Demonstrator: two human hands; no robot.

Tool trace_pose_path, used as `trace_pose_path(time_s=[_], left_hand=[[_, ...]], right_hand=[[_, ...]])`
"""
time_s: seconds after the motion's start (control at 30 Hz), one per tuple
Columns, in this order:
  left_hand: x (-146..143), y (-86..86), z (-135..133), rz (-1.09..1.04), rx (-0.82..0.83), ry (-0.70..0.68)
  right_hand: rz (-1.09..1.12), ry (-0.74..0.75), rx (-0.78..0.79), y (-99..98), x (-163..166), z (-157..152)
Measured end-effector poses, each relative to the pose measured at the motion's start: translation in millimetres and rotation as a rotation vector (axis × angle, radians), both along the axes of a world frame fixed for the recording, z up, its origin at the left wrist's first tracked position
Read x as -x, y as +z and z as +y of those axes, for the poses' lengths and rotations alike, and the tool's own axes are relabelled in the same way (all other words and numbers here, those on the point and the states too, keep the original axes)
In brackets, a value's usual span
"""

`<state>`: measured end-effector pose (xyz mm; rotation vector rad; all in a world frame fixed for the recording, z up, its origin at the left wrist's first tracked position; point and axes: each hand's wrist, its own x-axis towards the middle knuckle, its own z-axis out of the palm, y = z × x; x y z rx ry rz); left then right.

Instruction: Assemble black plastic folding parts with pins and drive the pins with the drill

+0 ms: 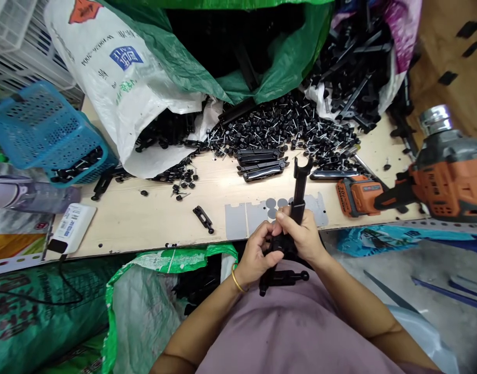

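Observation:
In front of my body I hold a black plastic bracket (299,189) with a forked top end. My right hand (305,236) is closed around its shaft, thumb laid along it. My left hand (257,254) pinches the lower part, where the fingers partly hide the joint. A crosswise black arm (288,278) with a ringed end sticks out below the hands, over my lap. Behind the hands, grey flat sheet pieces (236,221) lie on the wooden bench (152,223). A small black link part (203,219) lies to the left of them.
A heap of black-headed pins (269,124) spreads across the back, with stacked black parts (261,163) before it. Bags of black parts stand behind. An orange cordless power tool (440,176) lies right. Left are a blue basket (39,130), a bottle (36,195) and a white device (72,228).

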<state>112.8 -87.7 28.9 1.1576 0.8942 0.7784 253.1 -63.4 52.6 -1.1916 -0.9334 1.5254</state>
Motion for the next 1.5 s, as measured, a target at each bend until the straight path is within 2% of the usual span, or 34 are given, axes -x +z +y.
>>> trace_pose_path(time_s=[0.1, 0.2, 0.27, 0.37, 0.4, 0.47, 0.53, 0.57, 0.67, 0.73, 0.77, 0.83, 0.87, 0.97, 1.03, 1.1, 1.17, 1.27, 1.33, 1.43, 1.5], left_hand=[[9, 3.3, 15, 0.188, -0.037, -0.142], [8, 11.9, 16, 0.543, -0.327, -0.256], [0, 13.8, 9, 0.812, -0.506, -0.198], [-15, 4.7, 6, 1.053, -0.617, -0.003], [-17, -0.3, 9, 1.061, -0.628, 0.034], [-14, -10.1, 20, 1.035, -0.642, 0.077], [-2, -16.7, 33, 1.033, -0.662, 0.082], [5, -18.3, 38, 1.039, -0.678, 0.059], [25, -17.6, 43, 1.020, -0.749, -0.102], [36, -13.9, 40, 0.977, -0.802, -0.222], [40, -11.4, 36, 0.953, -0.826, -0.273], [49, -5.5, 26, 0.851, -0.859, -0.367], [53, -2.1, 20, 0.754, -0.862, -0.413], [60, 8.7, -8, 0.398, -0.731, -0.458], [60, 14.9, -28, 0.297, -0.523, -0.334], [57, 18.6, -44, 0.282, -0.331, -0.167], [54, 19.5, -51, 0.286, -0.217, -0.032], [51, 16.1, -46, 0.289, -0.134, 0.089], [52, 12.3, -34, 0.273, -0.080, 0.098], [53, 9.5, -10, 0.257, 0.061, -0.021], [53, 13.7, 6, 0.296, 0.090, -0.108]], right_hand=[[0.088, -0.256, 0.140, -17.2, 3, 10], [0.169, -0.482, 0.233, -36.2, 11, 21], [0.182, -0.560, 0.232, -44.1, 17, 25], [0.150, -0.548, 0.200, -46.0, 17, 26], [0.106, -0.486, 0.177, -43.7, 12, 25], [-0.090, -0.224, 0.090, -34.6, -6, 20], [-0.461, 0.072, -0.081, -20.3, -31, 15], [-0.687, 0.172, -0.198, -12.1, -43, 14], [-1.253, 0.309, -0.576, 10.0, -70, 15], [-1.412, 0.552, -0.737, 18.6, -75, 15], [-1.439, 0.700, -0.758, 21.1, -75, 14], [-1.408, 0.928, -0.709, 24.0, -71, 7], [-1.349, 0.995, -0.659, 24.8, -69, 0], [-1.014, 1.055, -0.448, 24.7, -59, -28], [-0.732, 1.006, -0.250, 20.5, -50, -47], [-0.476, 0.917, -0.063, 13.1, -39, -60], [-0.287, 0.835, 0.065, 4.9, -29, -65], [-0.175, 0.744, 0.165, -5.1, -19, -59], [-0.158, 0.706, 0.241, -11.9, -17, -51], [-0.141, 0.670, 0.354, -24.9, -18, -37], [-0.174, 0.662, 0.327, -31.9, -20, -27]])
